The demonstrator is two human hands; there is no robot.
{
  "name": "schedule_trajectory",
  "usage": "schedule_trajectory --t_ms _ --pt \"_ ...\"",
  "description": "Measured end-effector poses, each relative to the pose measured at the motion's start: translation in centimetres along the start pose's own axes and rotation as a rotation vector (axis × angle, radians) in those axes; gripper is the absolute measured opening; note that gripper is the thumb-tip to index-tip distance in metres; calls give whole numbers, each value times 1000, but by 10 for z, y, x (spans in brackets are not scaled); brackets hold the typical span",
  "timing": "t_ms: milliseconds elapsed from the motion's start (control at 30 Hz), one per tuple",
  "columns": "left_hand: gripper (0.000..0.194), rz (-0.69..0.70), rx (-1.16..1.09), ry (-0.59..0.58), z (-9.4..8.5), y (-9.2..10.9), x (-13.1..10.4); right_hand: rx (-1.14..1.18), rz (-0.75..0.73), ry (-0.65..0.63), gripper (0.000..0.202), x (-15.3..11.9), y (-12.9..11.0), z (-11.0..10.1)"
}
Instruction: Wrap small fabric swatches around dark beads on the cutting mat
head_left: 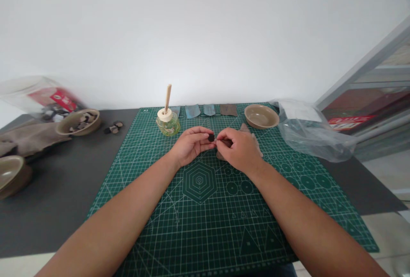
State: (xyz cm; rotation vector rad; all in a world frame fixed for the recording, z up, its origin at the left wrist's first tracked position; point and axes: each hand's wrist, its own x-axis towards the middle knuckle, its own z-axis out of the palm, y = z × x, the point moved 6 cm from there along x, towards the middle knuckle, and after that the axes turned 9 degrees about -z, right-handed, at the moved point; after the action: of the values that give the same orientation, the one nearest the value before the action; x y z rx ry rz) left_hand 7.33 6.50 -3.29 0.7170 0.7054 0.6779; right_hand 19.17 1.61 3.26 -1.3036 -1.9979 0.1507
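Note:
Between the thumb and fingers of my left hand (193, 144) is a small dark round piece (211, 137). My right hand (241, 148) is closed in a pinch right beside that piece. Something brownish shows within its curled fingers, too small and covered to name. A brown, irregular piece of cloth (244, 128) lies on the green cutting mat (205, 225), mostly hidden behind and below my right hand. Both hands are just above the middle of the mat, with their fingertips nearly meeting.
A glass jar (168, 125) with wooden sticks stands behind my left hand. Fabric swatches (192, 111) lie along the mat's back edge near a bowl (262, 117) and a plastic bag (315, 134). Leftward are a bowl of scraps (64, 128), loose dark pieces (114, 127) and brown cloth (38, 136).

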Motion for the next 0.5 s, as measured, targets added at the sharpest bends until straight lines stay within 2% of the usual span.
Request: schedule_trajectory --t_ms 500 --pt "10 16 51 -45 2 -1 0 16 -17 -51 7 0 0 5"
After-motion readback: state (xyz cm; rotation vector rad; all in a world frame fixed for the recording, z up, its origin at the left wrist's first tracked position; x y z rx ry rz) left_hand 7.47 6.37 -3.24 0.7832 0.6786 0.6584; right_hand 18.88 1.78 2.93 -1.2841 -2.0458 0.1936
